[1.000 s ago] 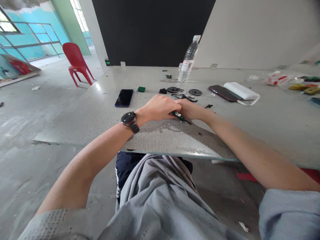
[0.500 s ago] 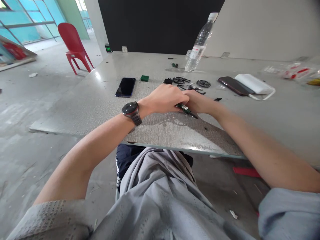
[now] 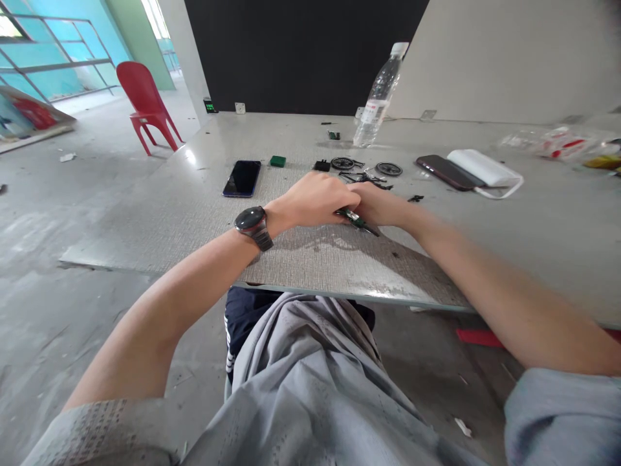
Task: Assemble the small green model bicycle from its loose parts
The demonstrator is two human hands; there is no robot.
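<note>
Head view, looking down and forward over a grey desk (image 3: 145,213). Both forearms stretched out from the lower corners, meeting at the middle of the desk. Left hand (image 3: 315,200) palm down, knuckles up, fingers curled closed over one end of a small green-and-black part (image 3: 356,221); a dark wristwatch (image 3: 251,223) on that wrist. Right hand (image 3: 381,206) pressed against the left, fingers folded in, gripping the same part from the far side. Part lying low, at or just above the desk surface, right under the two hands near the desk's front half. Long axis running diagonally: hidden end up-left inside the hands, free dark tip pointing down-right toward the wearer's right arm. Finer details of the part too small to tell.

Beyond the hands, small black wheels (image 3: 342,163) and other loose black pieces. A dark smartphone (image 3: 242,178) to the left, with a small green block (image 3: 278,161) near it. A clear plastic water bottle (image 3: 377,107) upright farther back. To the right, a second phone (image 3: 440,172) just beside a white power bank (image 3: 480,168). A red plastic chair (image 3: 143,103) on the floor, far left.
</note>
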